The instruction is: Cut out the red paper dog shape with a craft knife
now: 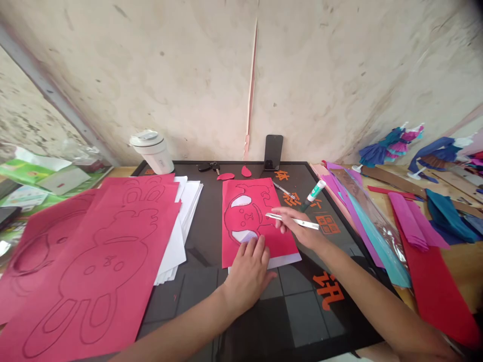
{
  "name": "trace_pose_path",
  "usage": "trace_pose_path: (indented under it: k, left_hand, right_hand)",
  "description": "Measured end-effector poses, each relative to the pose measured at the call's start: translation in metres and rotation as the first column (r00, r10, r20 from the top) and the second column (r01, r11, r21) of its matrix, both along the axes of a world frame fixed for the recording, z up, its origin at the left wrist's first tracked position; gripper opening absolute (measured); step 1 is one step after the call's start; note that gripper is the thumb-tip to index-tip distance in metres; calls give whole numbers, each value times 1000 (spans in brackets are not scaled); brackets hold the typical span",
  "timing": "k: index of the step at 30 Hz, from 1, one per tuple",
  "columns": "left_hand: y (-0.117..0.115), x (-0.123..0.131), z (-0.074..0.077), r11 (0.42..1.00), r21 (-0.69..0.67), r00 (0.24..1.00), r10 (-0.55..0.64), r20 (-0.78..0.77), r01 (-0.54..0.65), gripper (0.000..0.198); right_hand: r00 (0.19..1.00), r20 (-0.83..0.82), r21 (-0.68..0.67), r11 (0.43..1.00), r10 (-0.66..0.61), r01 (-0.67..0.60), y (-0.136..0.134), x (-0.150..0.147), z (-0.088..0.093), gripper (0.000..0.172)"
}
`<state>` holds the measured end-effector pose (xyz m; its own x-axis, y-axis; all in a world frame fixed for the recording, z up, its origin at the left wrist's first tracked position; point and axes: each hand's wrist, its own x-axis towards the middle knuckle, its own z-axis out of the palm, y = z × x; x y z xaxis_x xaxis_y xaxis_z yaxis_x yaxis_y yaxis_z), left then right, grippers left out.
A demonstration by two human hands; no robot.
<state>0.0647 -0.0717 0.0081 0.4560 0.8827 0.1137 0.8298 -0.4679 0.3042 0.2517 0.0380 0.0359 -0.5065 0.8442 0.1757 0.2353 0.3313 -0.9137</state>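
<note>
A red paper sheet (pixel 281 241) with a drawn animal outline and cut-out white patches lies on a dark cutting mat (pixel 302 311). My left hand (pixel 249 271) rests flat on the sheet's lower part, fingers stretched out, pressing it down. My right hand (pixel 298 226) is closed on a thin white craft knife (pixel 304 222), held across the sheet's right side with its tip pointing left toward the outline. A white sheet shows under the red one at its lower edge.
A stack of large red sheets (pixel 94 261) with rabbit outlines lies left, over white paper. A white cup (pixel 153 151), keys, a leaning phone (pixel 273 151), red scraps and a glue stick (pixel 313 193) sit at the back. Coloured paper strips (pixel 411 221) and paper dresses lie at the right.
</note>
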Motion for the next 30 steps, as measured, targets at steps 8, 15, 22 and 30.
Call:
trace_pose_path:
  k: [8, 15, 22, 30]
  left_hand:
    - [-2, -12, -11, 998, 54, 997, -21, -70, 24, 65]
    - [-19, -52, -1, 994, 19, 991, -106, -79, 108, 60]
    - [-31, -71, -5, 979, 100, 984, 174, 35, -176, 47]
    - [0, -77, -1, 940, 176, 956, 290, 38, -292, 40]
  right_hand:
    - [992, -62, 73, 991, -107, 111, 35, -8, -24, 33]
    - [882, 472, 619, 720, -21, -314, 40, 4, -24, 29]
    - [749, 630, 688, 594, -205, -416, 7, -10, -20, 25]
    - [789, 574, 703, 626, -218, -338, -18, 11, -13, 26]
